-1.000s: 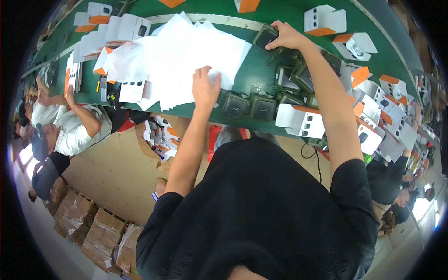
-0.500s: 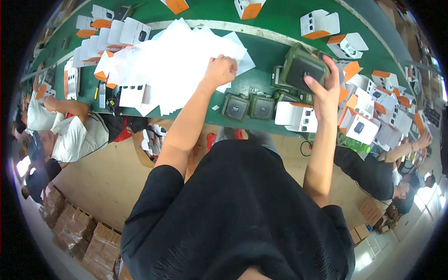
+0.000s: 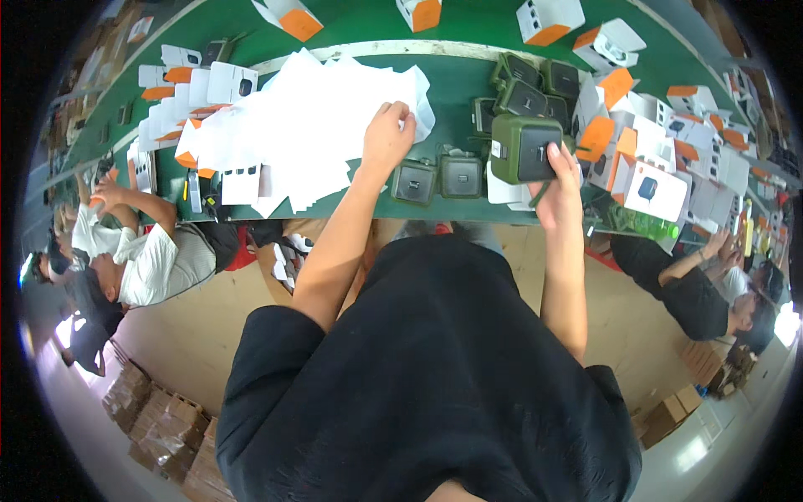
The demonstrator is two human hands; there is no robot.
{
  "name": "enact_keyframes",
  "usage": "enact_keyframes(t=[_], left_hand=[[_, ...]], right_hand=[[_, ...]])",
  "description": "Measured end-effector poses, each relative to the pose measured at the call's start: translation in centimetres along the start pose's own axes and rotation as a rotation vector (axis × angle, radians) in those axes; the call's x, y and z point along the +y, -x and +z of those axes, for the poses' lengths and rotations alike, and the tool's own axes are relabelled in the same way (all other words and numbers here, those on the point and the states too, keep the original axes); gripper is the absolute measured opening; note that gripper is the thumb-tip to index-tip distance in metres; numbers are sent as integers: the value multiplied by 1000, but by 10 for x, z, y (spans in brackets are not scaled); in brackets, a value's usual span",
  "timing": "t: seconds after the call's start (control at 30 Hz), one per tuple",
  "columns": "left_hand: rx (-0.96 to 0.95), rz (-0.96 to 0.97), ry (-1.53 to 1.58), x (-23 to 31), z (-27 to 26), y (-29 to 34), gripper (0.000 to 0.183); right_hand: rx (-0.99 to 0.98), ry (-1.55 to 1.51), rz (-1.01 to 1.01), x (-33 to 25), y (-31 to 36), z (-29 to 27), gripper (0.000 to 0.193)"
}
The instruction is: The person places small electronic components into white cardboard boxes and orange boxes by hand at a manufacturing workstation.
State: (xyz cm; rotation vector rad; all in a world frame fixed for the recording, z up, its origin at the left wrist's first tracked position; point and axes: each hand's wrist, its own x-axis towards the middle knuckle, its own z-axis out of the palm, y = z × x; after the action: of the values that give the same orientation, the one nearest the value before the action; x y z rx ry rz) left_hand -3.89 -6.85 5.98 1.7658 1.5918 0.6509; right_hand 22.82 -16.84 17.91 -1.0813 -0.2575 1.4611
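My right hand holds a boxy dark green portable speaker with a black front, thumb at its front edge. The speaker is raised over the near part of the bench. My left hand is closed at the right side of a wide heap of white paper sheets, its fingers pinched on a thin sheet whose edge curls up beside them. Between my hands, two similar speakers lie by the bench's near edge. More green speakers are stacked just beyond the held one.
White and orange cartons crowd the right side of the green bench. Further open cartons stand across the far strip. Folded white boxes line up at the left. Other people work on both sides.
My right hand has brought the speaker nearer and a little left, turning its front toward me. My left hand has shifted slightly, and the paper's right edge has lifted and curled.
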Motion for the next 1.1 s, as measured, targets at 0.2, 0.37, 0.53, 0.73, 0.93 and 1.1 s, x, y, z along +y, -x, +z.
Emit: enact_keyframes(t=[0.2, 0.37, 0.53, 0.73, 0.93, 1.1], left_hand=[[89, 352, -33, 81, -47, 62, 10], [98, 290, 116, 94, -64, 81, 8], [39, 155, 535, 81, -56, 94, 12], [-99, -272, 699, 91, -46, 84, 14], [4, -78, 577, 97, -57, 85, 26], [-23, -46, 630, 119, -65, 86, 23]], right_hand=[[-15, 164, 29, 24, 0, 41, 62], [-76, 119, 222, 28, 3, 57, 48], [-122, 18, 177, 39, 5, 49, 40], [-50, 33, 47, 49, 19, 57, 46], [-29, -181, -95, 20, 20, 39, 42], [-171, -20, -116, 15, 33, 62, 46]])
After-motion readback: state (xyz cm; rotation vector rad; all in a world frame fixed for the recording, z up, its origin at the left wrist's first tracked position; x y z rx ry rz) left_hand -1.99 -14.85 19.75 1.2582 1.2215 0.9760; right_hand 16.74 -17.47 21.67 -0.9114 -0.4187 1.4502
